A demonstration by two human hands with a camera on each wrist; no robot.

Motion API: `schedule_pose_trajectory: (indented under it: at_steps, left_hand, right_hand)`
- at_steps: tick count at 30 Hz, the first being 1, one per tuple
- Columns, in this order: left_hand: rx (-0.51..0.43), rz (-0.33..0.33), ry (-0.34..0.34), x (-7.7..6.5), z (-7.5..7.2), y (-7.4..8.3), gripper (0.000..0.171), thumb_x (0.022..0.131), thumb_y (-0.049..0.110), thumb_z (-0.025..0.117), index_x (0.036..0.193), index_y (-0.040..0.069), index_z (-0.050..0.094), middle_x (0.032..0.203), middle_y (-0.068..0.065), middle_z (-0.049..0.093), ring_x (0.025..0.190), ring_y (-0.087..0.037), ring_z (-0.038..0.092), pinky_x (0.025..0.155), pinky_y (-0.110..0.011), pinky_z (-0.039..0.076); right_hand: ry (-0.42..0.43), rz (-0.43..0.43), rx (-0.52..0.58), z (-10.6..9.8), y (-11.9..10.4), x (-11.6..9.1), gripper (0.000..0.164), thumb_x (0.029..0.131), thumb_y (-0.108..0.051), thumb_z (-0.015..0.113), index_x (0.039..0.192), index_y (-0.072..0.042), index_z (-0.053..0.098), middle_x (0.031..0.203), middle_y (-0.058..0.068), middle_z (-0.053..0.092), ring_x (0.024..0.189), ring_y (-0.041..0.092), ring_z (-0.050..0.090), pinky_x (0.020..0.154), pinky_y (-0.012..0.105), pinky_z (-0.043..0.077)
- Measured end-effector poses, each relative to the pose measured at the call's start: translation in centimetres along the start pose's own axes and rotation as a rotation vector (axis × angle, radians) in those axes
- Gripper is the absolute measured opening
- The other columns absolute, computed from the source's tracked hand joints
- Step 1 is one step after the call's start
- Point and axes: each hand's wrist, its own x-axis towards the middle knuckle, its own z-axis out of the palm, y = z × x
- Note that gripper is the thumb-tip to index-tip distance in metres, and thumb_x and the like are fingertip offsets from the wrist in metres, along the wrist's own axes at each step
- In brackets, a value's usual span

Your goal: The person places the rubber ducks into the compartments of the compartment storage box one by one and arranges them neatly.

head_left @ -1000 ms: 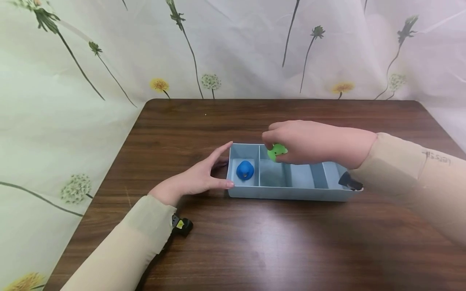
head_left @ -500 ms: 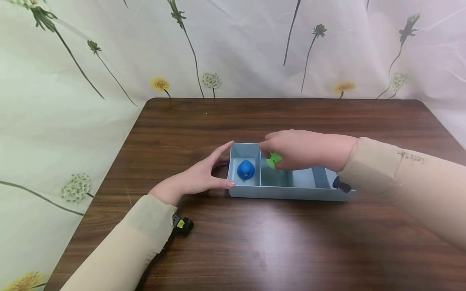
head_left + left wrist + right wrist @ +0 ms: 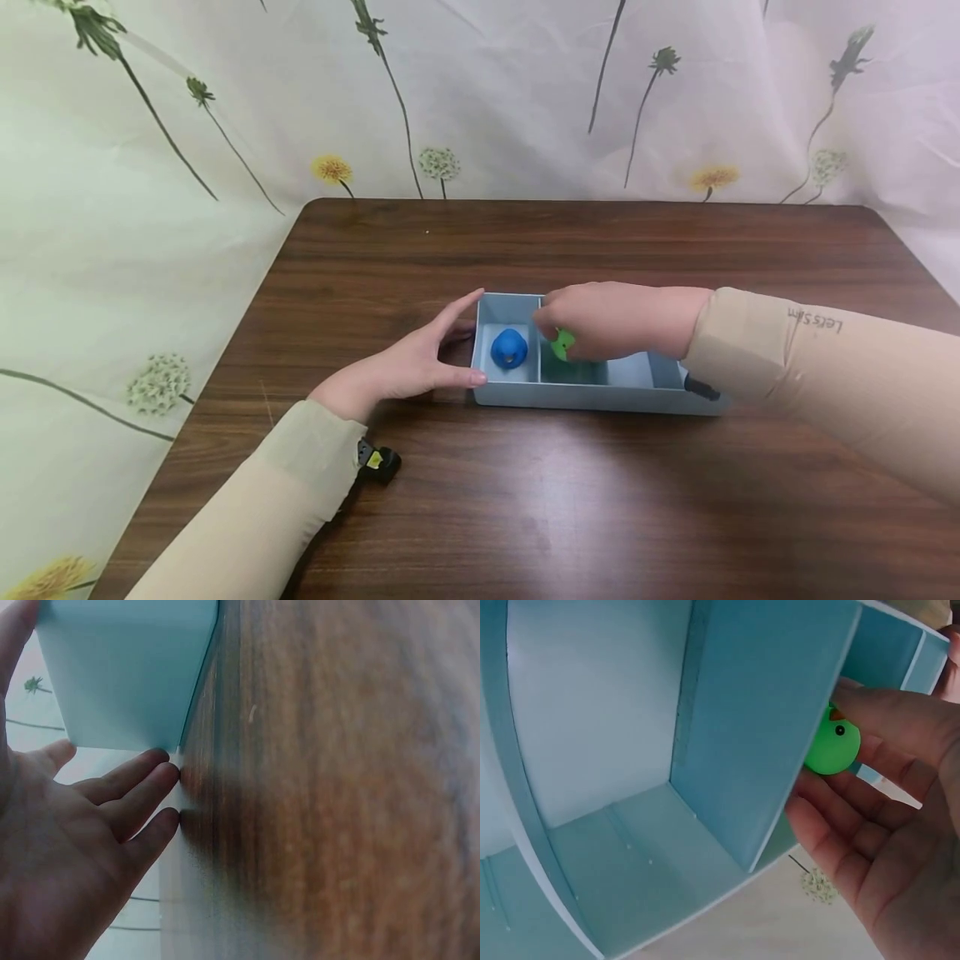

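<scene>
In the head view, my right hand pinches a small green rubber duck inside the second compartment from the left of a light blue divided box. The right wrist view shows the duck's round head, with a black eye and orange beak, between thumb and fingers; a divider hides part of it. A blue rubber duck sits in the leftmost compartment. My left hand spans the box's left end, thumb at the near corner and index finger at the far one. Its fairly straight fingers lie by the end wall.
The box lies on a dark wood-grain table. Behind it hangs a white cloth printed with dandelions. A small black device is at the left wrist, and another dark one shows under the right cuff.
My right hand has moved down and slightly left, lowering the green rubber duck from above the box into the second compartment. The left hand and the blue duck stay put.
</scene>
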Motion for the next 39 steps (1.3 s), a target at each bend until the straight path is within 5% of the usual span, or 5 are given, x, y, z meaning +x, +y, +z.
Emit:
schedule_pose_trajectory:
  at_steps: [19,39]
  left_hand:
    - [-0.001,0.011,-0.001,0.1,0.0,0.0,0.102,0.085,0.032,0.08,0.157,0.039,0.008,0.15,-0.01,0.039,0.14,-0.024,0.033,0.113,-0.053,0.023]
    - [-0.005,0.009,0.001,0.0,-0.1,-0.1,0.102,0.084,0.031,0.08,0.157,0.039,0.008,0.149,-0.01,0.04,0.139,-0.023,0.032,0.114,-0.052,0.022]
  right_hand:
    - [0.107,-0.064,0.017,1.5,0.9,0.0,0.029,0.081,-0.01,0.083,0.107,-0.009,0.071,0.094,0.003,0.065,0.085,0.018,0.062,0.076,0.032,0.055]
    - [0.115,-0.022,0.034,2.6,1.2,0.5,0.031,0.081,-0.01,0.083,0.109,-0.009,0.071,0.096,0.002,0.065,0.09,0.019,0.062,0.078,0.035,0.056]
